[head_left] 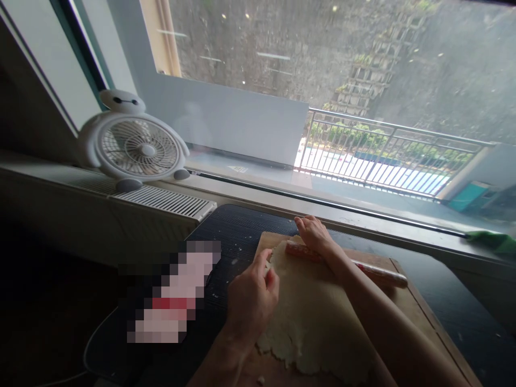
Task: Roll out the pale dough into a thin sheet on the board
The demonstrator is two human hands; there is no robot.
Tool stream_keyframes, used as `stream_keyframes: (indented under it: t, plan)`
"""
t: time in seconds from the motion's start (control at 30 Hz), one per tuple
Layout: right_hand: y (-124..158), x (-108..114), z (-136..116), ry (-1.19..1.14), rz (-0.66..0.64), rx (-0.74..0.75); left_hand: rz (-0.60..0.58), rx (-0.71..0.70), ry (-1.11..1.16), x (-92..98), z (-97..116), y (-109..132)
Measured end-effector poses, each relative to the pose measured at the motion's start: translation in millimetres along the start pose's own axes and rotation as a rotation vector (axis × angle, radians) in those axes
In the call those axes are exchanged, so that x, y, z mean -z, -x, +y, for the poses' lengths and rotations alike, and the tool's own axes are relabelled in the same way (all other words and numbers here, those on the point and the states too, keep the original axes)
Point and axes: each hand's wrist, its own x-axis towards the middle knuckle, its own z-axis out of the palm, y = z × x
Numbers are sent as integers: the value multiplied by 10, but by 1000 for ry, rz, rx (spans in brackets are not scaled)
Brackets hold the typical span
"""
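Observation:
A broad sheet of pale rolled dough [310, 306] with ragged edges lies on a wooden board [407, 306]. Across its far part rests a rolling pin [381, 274]. My right hand [312, 234] lies over the pin toward its left end, fingers stretched out past it; the forearm hides part of pin and dough. At the dough's left edge is my left hand [252, 290], its fingers half curled and the thumb apart from them. Its fingertips are at the ragged rim; whether they touch it I cannot tell.
The dark table [226, 231] has pale specks on it. A blurred-out pink and red item [173, 295] lies at left. Beyond stand a white fan [145, 148] on a radiator [173, 201] and a large window [250, 123]. Some green cloth-like material [494, 242] is at far right.

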Motion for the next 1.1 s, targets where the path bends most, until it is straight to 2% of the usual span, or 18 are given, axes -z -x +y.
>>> stream_keyframes:
  t: [0.13, 0.2, 0.27, 0.33, 0.43, 0.47, 0.53, 0.6, 0.67, 0.73, 0.8, 0.87, 0.97, 1.1]
  plan:
    - [561, -59, -190, 73, 140, 199, -17, -3, -5, -7, 4, 10]
    - [651, -73, -225, 116, 190, 208, -26, 1, -16, -4, 12, 8]
    - [512, -53, -180, 155, 192, 193, -28, 3, -19, 5, 21, 1]
    - [241, -8, -78, 181, 141, 169, -28, 3, -16, 17, 28, -6]
    - [-43, 35, 36, 146, 43, -11, -31, 4, -6, 32, 28, -6]
    - [-46, 26, 36, 129, 4, -27, -31, 4, -3, 33, 26, -3]
    - [78, -33, -23, 103, -40, 48, -32, 5, -1, 29, 21, 7]
    - [268, -116, -119, 83, 27, 118, -33, 2, -1, 18, 17, 15]
    - [368, -170, -181, 78, 139, 99, -36, 2, -3, 6, 17, 11]
    - [296, -160, -156, 89, 186, 57, -40, 16, -9, 1, 21, -11]
    - [102, -101, -56, 89, 143, 23, -55, 42, -22, 7, 29, -37]
    - [-85, -29, 55, 43, 108, -84, -86, 59, -12, 31, 45, -30]
    - [-129, 29, 123, 0, 86, -103, -118, 62, 130, 90, 90, 125]
    - [233, -14, 91, -50, 97, 20, -100, 86, 332, 151, 156, 491]
